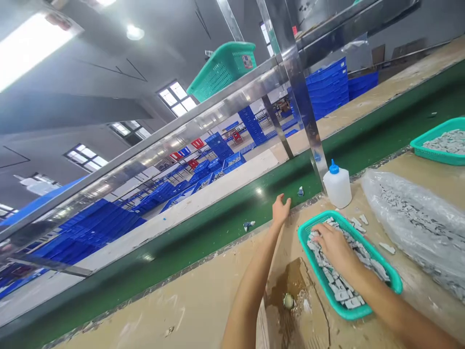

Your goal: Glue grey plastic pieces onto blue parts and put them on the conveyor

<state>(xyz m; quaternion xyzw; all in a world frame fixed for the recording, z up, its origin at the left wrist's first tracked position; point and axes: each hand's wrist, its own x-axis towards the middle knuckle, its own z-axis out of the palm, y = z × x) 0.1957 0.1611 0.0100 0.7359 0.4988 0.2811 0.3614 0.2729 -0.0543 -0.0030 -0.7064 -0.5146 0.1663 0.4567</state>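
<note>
My left hand [281, 210] reaches over the near edge of the green conveyor belt [207, 235], thumb and forefinger apart and nothing visible between them. Just right of it, a small dark-and-white part [301, 191] lies on the belt; another such part [249, 226] lies farther left. My right hand [336, 249] is in a green plastic basket [316, 286] full of small whitish flat pieces [339, 286]. Its fingers are bent and drawn together at a piece near the basket's left side. The fingertips partly hide that piece.
A white squeeze bottle [338, 186] with a blue cap stands behind the basket. To the right lie a clear plastic bag [410, 218] of pieces and another green basket [417, 145]. A metal post [305, 97] rises by the belt. Glue-like residue [290, 300] covers a brown board.
</note>
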